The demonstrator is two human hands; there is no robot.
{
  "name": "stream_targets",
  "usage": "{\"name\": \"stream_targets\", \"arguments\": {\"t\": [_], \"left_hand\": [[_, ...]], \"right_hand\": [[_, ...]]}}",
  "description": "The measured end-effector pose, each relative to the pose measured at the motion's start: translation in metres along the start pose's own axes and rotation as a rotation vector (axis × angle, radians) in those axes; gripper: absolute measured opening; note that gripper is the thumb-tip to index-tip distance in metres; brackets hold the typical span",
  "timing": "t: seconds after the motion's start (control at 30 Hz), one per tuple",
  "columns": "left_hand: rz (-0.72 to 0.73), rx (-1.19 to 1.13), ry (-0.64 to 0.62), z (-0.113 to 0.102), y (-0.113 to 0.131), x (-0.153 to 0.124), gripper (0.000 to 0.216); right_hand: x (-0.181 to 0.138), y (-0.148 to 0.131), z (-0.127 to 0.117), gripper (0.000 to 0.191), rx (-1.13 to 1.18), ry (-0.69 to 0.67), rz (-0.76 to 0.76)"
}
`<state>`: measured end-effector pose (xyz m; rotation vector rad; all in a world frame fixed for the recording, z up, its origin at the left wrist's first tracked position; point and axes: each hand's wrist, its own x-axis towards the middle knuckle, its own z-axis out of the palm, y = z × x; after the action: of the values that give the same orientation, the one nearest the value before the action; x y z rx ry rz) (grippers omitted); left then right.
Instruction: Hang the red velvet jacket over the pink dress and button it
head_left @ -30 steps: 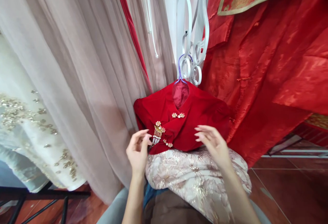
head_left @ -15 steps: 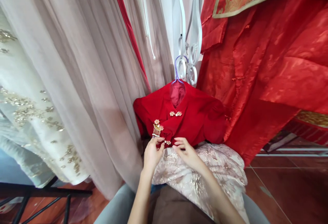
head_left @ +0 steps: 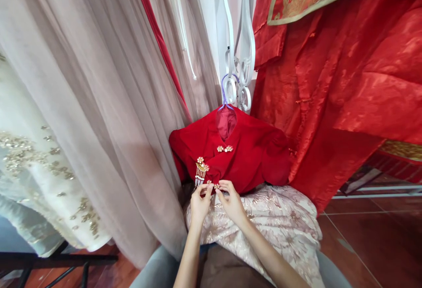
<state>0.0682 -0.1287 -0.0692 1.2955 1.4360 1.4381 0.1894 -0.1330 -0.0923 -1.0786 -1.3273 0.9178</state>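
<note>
A red velvet jacket [head_left: 250, 147] hangs from a purple hanger [head_left: 223, 90], its lower part resting over a pale floral brocade skirt [head_left: 277, 213] on my lap. At the jacket's lower front edge, my left hand [head_left: 200, 200] pinches the left side of a gold-and-pearl flower clasp [head_left: 216, 186]. From the other side my right hand [head_left: 231, 200] pinches the same clasp, the two hands almost touching. Another flower clasp [head_left: 224, 149] joins the collar, and a tasselled gold brooch [head_left: 201, 167] is fixed above my left hand. My fingertips partly cover the lower clasp.
Beige curtains [head_left: 108, 103] fall close on the left, beside a white gown [head_left: 49, 178] with gold appliqué. A white scrolled metal rack [head_left: 244, 59] holds the hanger. Red satin garments [head_left: 329, 81] hang on the right above a reddish tiled floor [head_left: 379, 239].
My right hand has moved left and closed on the lower clasp, next to my left hand. The view has shifted slightly.
</note>
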Motion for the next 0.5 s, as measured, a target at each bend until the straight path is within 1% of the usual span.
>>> {"name": "stream_targets", "arguments": {"t": [0.1, 0.23, 0.37, 0.5], "left_hand": [[-0.076, -0.116, 0.004, 0.0016, -0.0055, 0.002, 0.035], [-0.15, -0.193, -0.02, 0.0021, -0.0061, 0.0025, 0.035], [-0.124, -0.202, -0.023, 0.0024, -0.0053, 0.0022, 0.037], [-0.056, -0.17, -0.034, 0.0061, -0.007, -0.0003, 0.039]], "right_hand": [[0.0064, -0.0003, 0.0023, 0.021, -0.023, 0.016, -0.014], [0.0087, -0.0027, 0.0009, 0.017, -0.03, -0.002, -0.013], [0.0082, -0.0054, 0.0005, 0.019, -0.002, -0.015, -0.002], [0.0095, -0.0052, 0.0013, 0.02, 0.022, -0.014, 0.008]]}}
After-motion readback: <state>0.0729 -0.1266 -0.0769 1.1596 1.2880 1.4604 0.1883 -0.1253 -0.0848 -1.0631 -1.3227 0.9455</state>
